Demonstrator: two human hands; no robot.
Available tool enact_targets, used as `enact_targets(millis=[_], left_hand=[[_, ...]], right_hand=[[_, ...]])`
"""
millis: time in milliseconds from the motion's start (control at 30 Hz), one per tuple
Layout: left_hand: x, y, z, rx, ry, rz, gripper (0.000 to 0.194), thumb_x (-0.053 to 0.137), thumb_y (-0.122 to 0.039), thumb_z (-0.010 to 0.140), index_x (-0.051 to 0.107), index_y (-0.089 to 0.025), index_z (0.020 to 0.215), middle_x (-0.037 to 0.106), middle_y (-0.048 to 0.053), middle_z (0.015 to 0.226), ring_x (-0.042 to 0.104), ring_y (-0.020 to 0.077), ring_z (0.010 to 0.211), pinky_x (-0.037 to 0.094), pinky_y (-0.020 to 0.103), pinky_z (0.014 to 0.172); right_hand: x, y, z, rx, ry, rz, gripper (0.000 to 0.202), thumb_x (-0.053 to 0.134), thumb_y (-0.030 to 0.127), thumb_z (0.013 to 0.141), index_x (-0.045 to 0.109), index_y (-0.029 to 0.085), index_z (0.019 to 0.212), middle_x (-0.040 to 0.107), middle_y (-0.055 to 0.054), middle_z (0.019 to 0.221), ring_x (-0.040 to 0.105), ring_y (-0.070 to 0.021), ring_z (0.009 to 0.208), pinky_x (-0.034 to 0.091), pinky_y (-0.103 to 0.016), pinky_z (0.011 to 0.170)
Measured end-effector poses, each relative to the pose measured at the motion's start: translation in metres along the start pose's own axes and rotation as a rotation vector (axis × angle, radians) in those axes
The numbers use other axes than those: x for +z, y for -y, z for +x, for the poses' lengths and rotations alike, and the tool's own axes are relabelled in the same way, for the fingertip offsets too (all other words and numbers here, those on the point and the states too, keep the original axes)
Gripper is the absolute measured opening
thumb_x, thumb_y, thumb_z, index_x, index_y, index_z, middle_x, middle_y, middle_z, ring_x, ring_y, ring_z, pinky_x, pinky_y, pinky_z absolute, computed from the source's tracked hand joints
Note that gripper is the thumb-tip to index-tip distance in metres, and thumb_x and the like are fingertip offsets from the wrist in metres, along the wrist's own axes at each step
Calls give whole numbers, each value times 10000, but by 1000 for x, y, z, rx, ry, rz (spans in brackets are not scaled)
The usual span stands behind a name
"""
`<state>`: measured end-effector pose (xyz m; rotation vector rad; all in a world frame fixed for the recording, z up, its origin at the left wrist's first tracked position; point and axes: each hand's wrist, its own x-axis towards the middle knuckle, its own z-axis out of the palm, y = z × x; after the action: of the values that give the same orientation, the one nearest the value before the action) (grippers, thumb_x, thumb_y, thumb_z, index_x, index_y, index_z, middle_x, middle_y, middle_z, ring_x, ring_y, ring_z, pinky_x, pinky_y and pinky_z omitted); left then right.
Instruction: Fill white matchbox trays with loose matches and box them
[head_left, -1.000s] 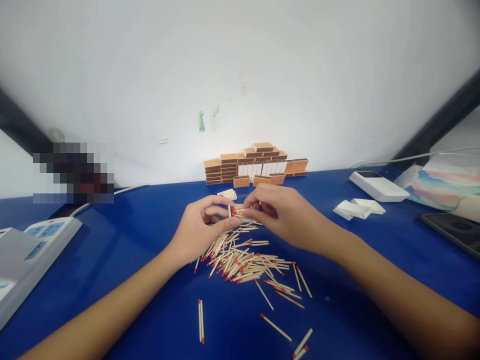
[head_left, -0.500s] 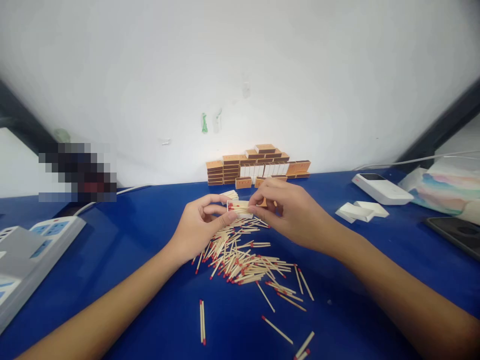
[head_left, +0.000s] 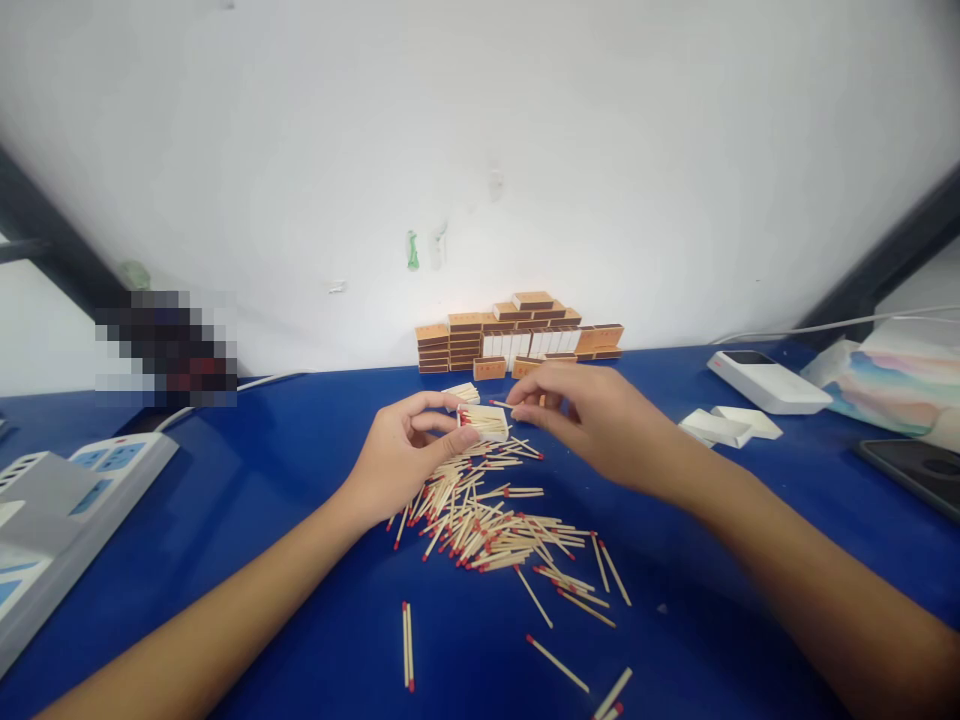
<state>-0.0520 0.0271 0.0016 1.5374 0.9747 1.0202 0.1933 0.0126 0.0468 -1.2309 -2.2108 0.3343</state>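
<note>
Left hand fingers grip a match tray above the far end of the match pile on the blue counter. Right hand pinches one match just over the tray.

Left hand pinches small white tray packed with red-tipped matches, thumb below, fingers on top, over middle of blue table. Right hand just right of tray, fingertips nipping single match at tray's top edge. Loose match pile spread beneath both hands; stray matches toward near edge. Stacked matchboxes along far edge against wall. Power strip at left edge. White device, white empty trays, phone toward right edge.
</note>
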Motion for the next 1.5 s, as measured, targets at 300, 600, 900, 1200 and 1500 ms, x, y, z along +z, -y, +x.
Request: enact_targets(millis=[300, 600, 900, 1200, 1500], left_hand=[[0, -3, -2, 1, 30, 30, 468, 881, -459, 787, 713, -187, 1128, 822, 92, 886, 760, 221, 744, 576, 324, 640], [1, 1, -1, -18, 47, 15, 547, 903, -491, 750, 701, -171, 1144, 814, 91, 863, 737, 219, 742, 541, 319, 644], [1, 5, -2, 10, 43, 70, 508, 887, -484, 772, 714, -170, 1132, 807, 74, 818, 693, 188, 670, 516, 321, 642], [1, 5, -1, -13, 59, 8, 507, 912, -442, 751, 715, -184, 1141, 825, 97, 899, 732, 205, 707, 536, 320, 643], [-1, 4, -2, -21, 25, -43, 504, 895, -473, 782, 694, -181, 1141, 826, 83, 911, 736, 194, 732, 532, 298, 637]], right_hand=[[12, 12, -4, -112, -92, 76, 146, 625, 297, 1025, 725, 206, 970, 708, -41, 894, 585, -159, 743, 445, -314, 684], [23, 4, -5, -204, -71, 18, 93, 638, 214, 1007, 721, 200, 969, 654, -35, 887, 561, -161, 754, 425, -314, 693], [20, 7, -7, -162, -23, -27, 101, 590, 229, 1016, 672, 204, 962, 645, -51, 936, 566, -164, 765, 429, -314, 686], [28, 11, -8, -246, -75, 23, 144, 585, 227, 1045, 707, 191, 978, 635, -42, 911, 561, -150, 761, 421, -301, 665], [21, 11, -10, -277, -67, 5, 227, 566, 245, 1057, 785, 198, 1100, 597, -49, 925, 572, -160, 777, 457, -331, 709]])
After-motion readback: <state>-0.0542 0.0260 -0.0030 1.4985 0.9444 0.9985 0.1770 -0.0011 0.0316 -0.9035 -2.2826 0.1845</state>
